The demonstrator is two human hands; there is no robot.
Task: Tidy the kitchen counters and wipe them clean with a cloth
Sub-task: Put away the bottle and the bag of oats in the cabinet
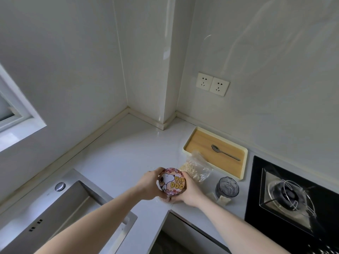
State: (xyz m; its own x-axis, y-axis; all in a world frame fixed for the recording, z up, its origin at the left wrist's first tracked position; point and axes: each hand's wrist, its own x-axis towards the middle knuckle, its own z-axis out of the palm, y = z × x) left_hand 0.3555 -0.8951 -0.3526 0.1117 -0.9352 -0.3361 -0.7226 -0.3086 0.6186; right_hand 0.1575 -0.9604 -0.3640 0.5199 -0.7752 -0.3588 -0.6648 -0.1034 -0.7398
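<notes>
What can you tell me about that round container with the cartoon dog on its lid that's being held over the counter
The round container shows mostly its lid: a cartoon white dog with a black ear, yellow lettering reading "Year of the Dog", and a pink-red floral border. What it is made of is unclear. The lid tilts toward the camera; the body beneath is mostly hidden. The left hand and right hand grip it from opposite sides, above the white counter near its inner corner, just in front of a clear bag of pale flakes.

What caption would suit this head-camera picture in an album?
Both hands, left and right, hold a cartoon-dog tin above the white counter.
</notes>
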